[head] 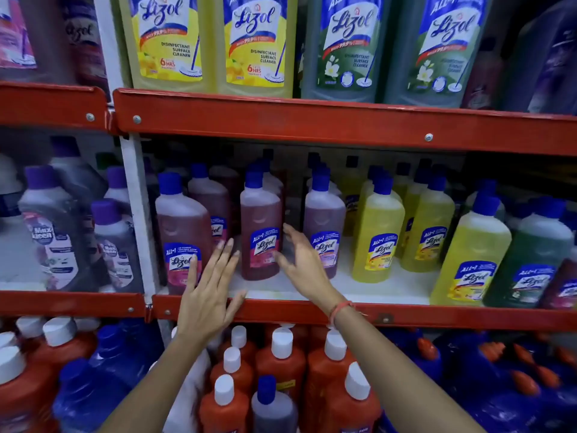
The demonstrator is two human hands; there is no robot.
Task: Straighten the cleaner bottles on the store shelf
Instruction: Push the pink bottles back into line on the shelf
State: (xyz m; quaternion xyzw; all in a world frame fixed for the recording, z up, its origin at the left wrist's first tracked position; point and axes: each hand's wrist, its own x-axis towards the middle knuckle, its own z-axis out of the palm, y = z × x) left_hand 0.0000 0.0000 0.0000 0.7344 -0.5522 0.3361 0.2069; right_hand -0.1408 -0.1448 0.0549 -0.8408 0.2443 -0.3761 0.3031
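Small Lizol cleaner bottles with blue caps stand on the middle shelf [359, 292]. A red-pink bottle [260, 226] stands upright in the middle, set back from the edge. Another red-pink bottle [182, 232] stands at the left, close to the front. A purple bottle [324, 226] is to the right, then yellow bottles [379, 235]. My left hand [209, 289] is open with fingers spread, between the left and middle red-pink bottles. My right hand [299, 260] is open and blurred, just right of the middle bottle. Neither hand holds anything.
A red shelf rail [312, 310] runs under my wrists. Large Lizol bottles [256, 42] fill the upper shelf. Orange bottles with white caps [281, 357] and blue bottles [499, 370] crowd the lower shelf. A white upright post [137, 214] separates grey Max Kleen bottles [53, 232] at the left.
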